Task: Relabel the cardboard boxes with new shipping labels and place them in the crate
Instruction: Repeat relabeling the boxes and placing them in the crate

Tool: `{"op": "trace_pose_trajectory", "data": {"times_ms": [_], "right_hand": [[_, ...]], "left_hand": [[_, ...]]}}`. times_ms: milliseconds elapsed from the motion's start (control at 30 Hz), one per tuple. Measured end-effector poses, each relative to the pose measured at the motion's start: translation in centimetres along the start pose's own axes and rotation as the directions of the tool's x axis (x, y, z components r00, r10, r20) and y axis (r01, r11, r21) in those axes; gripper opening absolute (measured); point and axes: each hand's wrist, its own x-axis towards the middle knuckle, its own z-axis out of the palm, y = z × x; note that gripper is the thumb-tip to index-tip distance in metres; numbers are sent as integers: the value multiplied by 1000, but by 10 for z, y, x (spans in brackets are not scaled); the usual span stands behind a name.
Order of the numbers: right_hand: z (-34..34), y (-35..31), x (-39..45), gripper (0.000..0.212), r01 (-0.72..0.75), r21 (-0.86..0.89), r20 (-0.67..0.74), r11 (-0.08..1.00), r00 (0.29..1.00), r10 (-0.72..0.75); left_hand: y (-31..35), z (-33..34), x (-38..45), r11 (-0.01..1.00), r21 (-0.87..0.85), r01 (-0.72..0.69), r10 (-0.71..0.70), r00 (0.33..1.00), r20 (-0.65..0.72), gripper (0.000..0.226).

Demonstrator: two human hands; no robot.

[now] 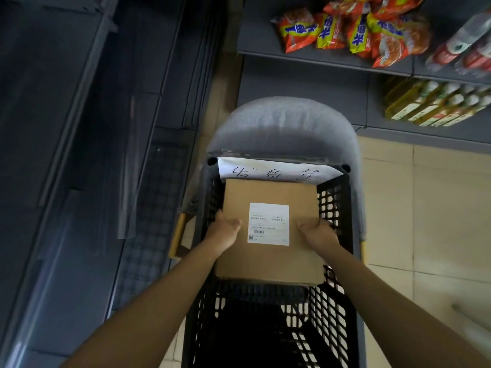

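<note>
Cardboard box [271, 192], stiff and seemingly light, is being gripped at opposite edges by left hand [224, 229] and right hand [317, 232] over crate [334, 309].

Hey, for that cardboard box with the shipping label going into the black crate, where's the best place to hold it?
Probably the two side edges, as now: the left hand and right hand grip the cardboard box from opposite sides, thumbs on top. It is wide and flat, and side grips leave the shipping label uncovered while it goes down between the walls of the crate.
</note>
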Motion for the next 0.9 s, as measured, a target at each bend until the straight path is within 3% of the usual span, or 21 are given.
{"op": "trace_pose_trajectory", "data": {"times_ms": [233, 433, 600, 900], "right_hand": [[6, -7, 15, 65, -2, -59, -23, 998, 1000, 1], [2, -17, 28, 66, 13, -45, -1, 999, 1000, -13], [4, -15, 29, 67, 43, -46, 5, 998, 999, -42], [6, -14, 21, 75, 87, -101, -52, 991, 994, -93]], "left_hand": [[0, 1, 17, 1000, 17, -1, 1, 1000, 25, 67], [3, -2, 25, 991, -126, -34, 47, 994, 101, 75], [-1, 2, 25, 979, -193, -63, 78, 994, 74, 79], [12, 6, 21, 985, -68, -158, 157, 987, -27, 86]]}}
